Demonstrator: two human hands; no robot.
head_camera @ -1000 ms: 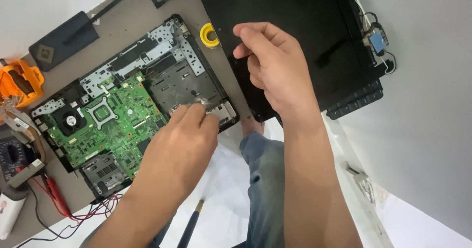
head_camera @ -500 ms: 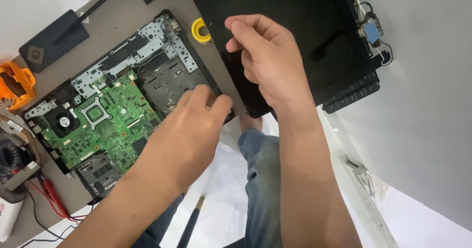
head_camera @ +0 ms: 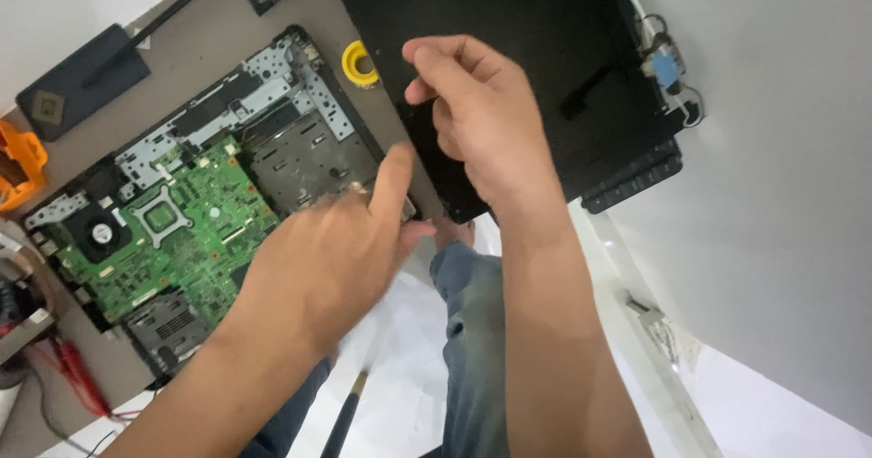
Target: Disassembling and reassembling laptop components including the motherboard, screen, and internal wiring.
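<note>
1. Far left: orange tool (head_camera: 18, 172) at the frame edge, red leads (head_camera: 68, 376) below it. Nothing holds them; they lie loose on the bench.
2. Open laptop chassis (head_camera: 300, 76) acts as the tray here. Inside it: green motherboard (head_camera: 182, 240), a fan (head_camera: 95, 233) at its left end, metal shielding and a card bay to the right.
3. Left hand (head_camera: 336, 258) over the chassis's right corner, index finger out toward the edge, other fingers loosely curled. Can't tell if it grips anything; motion blur.
4. Yellow ring (head_camera: 359, 63), looks like a tape roll, sits on the bench between the chassis and the panel.
5. Right hand (head_camera: 477, 117) pinches the left edge of the black panel (head_camera: 545, 49), fingers narrow and curled on it.
6. Risks, my read: the panel held by one edge could slip and drop onto the exposed board. Bare fingers near the board risk static or a bent connector. Blue-plug cable (head_camera: 668, 67) at the panel's right could snag if the panel swings.
</note>
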